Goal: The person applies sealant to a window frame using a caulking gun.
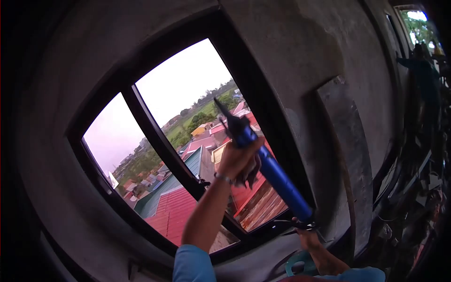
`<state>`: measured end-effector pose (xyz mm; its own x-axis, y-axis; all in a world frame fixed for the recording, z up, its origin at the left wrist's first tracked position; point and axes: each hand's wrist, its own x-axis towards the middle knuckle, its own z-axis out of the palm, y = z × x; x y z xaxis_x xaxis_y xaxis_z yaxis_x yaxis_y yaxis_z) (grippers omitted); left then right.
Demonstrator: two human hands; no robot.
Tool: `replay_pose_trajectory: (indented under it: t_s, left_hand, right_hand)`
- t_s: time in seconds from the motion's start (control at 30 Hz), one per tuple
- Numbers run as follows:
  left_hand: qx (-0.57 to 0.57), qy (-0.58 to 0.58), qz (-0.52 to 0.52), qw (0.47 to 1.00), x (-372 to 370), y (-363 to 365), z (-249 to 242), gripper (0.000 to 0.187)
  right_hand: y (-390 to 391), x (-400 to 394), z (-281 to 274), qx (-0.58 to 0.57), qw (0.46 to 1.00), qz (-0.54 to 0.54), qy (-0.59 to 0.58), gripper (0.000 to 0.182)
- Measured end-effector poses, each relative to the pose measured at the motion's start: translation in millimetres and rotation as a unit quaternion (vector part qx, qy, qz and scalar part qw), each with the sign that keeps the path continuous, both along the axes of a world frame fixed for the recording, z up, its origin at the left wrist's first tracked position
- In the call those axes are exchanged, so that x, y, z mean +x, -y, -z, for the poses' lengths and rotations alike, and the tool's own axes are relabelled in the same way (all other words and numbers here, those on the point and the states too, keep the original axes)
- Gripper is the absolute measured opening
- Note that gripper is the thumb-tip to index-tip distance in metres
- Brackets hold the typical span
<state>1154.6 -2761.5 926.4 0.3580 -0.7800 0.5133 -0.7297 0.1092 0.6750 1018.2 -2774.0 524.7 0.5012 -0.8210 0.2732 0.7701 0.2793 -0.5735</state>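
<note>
A blue caulking gun [283,181] with a dark pointed nozzle is held up diagonally in front of the window [151,136]. My left hand [235,160] is wrapped round its barrel near the nozzle end. A crumpled dark rag [248,175] hangs beneath that hand, seemingly pinched in the same grip. At the lower end of the barrel, my right hand [307,238] is closed about the handle and trigger part, with its fingers partly hidden. The nozzle tip points up and left and stands apart from the dark window frame [256,77].
A bare grey wall [291,37] surrounds the window. To the right a long board [350,155] leans against it. Cluttered dark items [413,197] line the far right side. A teal round object [300,264] sits low, beside my right forearm. Rooftops [174,214] show outside.
</note>
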Motion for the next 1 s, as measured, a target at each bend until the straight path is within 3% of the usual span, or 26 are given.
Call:
replay_pose_trajectory:
  t_s: [0.07,0.13,0.23,0.3,0.37,0.6,0.7,0.87,0.93,0.97,1.0]
  left_hand:
    - [0.0,-0.051,0.028,0.998,4,22,-32,0.048]
    - [0.102,-0.11,0.08,0.985,-20,16,-85,0.051]
    - [0.083,-0.204,0.095,0.971,-30,51,-118,0.049]
    - [0.06,-0.188,0.142,0.97,-43,64,-135,0.054]
    - [0.058,-0.157,0.13,0.977,-27,103,-151,0.048]
    - [-0.014,-0.08,0.143,0.986,-35,133,-188,0.056]
    - [-0.024,0.033,0.194,0.98,-54,125,-189,0.06]
    - [-0.05,0.036,0.206,0.977,-60,130,-192,0.057]
    - [-0.071,0.03,0.185,0.98,-51,140,-195,0.062]
    - [-0.152,0.068,0.157,0.973,-44,146,-189,0.063]
    - [-0.104,0.052,0.161,0.98,-41,134,-182,0.064]
  right_hand:
    - [-4,-32,-53,0.028,0.998,-0.028,0.053,0.049]
    - [-9,-55,-84,-0.018,0.984,0.022,0.177,0.052]
    - [-19,-39,-100,-0.11,0.966,0.071,0.225,0.055]
    - [-21,-28,-116,-0.16,0.954,0.103,0.234,0.058]
    - [-11,-27,-161,-0.108,0.932,0.105,0.329,0.062]
    - [45,-65,-238,-0.219,0.911,0.054,0.346,0.057]
    - [69,-57,-273,-0.252,0.905,0.084,0.332,0.058]
    - [105,-50,-294,-0.256,0.907,0.101,0.32,0.058]
    - [109,-49,-293,-0.262,0.898,0.061,0.348,0.057]
    - [110,-48,-292,-0.255,0.901,0.071,0.344,0.057]
    - [110,-49,-290,-0.262,0.894,0.074,0.357,0.056]
